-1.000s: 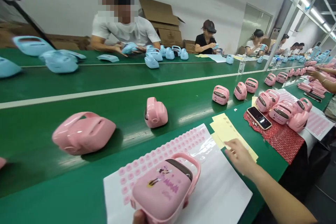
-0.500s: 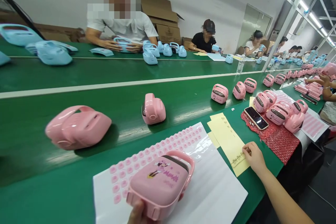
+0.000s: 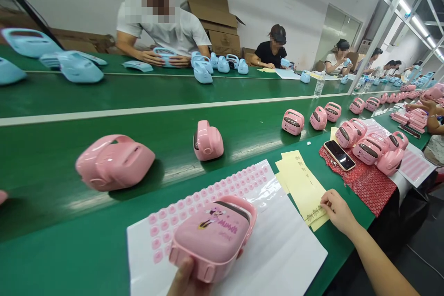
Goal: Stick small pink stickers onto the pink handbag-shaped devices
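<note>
A pink plastic case (image 3: 208, 236) with a curved handle and a printed cartoon mouse on its lid rests tilted in my left hand (image 3: 189, 277). The thumb lies on its near side; the other fingers are mostly hidden underneath. Below the case is a white sheet (image 3: 277, 236) bearing rows of round pink stickers (image 3: 208, 193). To the right, my right hand (image 3: 338, 212) pinches the edge of a yellow sticker sheet (image 3: 301, 185) with small dark printing along its lower end. More yellow paper shows beneath that sheet.
Pink cases (image 3: 116, 164) sit along the green conveyor belt (image 3: 173, 157). A phone (image 3: 339, 155) lies on red bubble wrap (image 3: 373, 189) beside several pink cases at right. Across the belt, co-workers (image 3: 166, 32) handle blue cases (image 3: 78, 67). A clear bottle (image 3: 319, 84) stands near the divider.
Pink cases on the belt have shifted slightly right, and another edges into view at far left. The yellow sheet's lower edge has moved a little at my right fingers. My left hand keeps its hold.
</note>
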The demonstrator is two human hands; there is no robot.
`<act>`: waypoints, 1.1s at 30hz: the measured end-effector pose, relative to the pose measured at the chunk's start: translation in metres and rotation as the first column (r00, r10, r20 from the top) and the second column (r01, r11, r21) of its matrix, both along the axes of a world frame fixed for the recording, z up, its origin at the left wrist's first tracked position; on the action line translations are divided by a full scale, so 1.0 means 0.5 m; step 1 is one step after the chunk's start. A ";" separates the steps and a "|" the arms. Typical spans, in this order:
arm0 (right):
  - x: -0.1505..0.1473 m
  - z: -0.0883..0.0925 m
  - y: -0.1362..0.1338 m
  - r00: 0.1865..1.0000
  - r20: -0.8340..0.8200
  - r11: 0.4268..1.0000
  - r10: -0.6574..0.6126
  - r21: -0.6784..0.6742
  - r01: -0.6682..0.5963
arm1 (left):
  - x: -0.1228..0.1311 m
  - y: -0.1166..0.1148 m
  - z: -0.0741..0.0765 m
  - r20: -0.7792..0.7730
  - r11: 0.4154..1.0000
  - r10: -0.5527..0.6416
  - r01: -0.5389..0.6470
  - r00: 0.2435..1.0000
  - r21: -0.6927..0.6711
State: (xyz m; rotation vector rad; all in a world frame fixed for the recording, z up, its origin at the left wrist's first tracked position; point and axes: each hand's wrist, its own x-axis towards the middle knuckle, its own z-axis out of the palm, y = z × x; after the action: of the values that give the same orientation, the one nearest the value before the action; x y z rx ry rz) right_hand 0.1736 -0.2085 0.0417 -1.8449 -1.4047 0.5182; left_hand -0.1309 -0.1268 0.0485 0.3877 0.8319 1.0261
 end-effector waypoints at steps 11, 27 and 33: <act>0.018 0.006 0.005 0.878 -0.462 0.987 -0.128 -0.149 0.065 | 0.001 -0.003 0.011 0.015 1.000 0.005 -0.005 1.000 -0.007; -0.210 0.171 0.161 0.670 -0.651 0.896 0.356 0.034 -0.444 | 0.044 -0.001 0.023 -0.315 0.976 0.173 -0.120 0.933 0.182; -0.276 0.161 0.203 0.718 -0.598 0.860 0.356 -0.091 -0.503 | 0.056 -0.001 0.033 -0.326 0.966 0.228 -0.171 0.918 0.196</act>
State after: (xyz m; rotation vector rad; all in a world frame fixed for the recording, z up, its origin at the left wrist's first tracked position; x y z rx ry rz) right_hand 0.0357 -0.1070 0.1220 -1.3369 -1.3798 1.4211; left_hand -0.1028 -0.1272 0.0650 0.6473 1.1240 1.2426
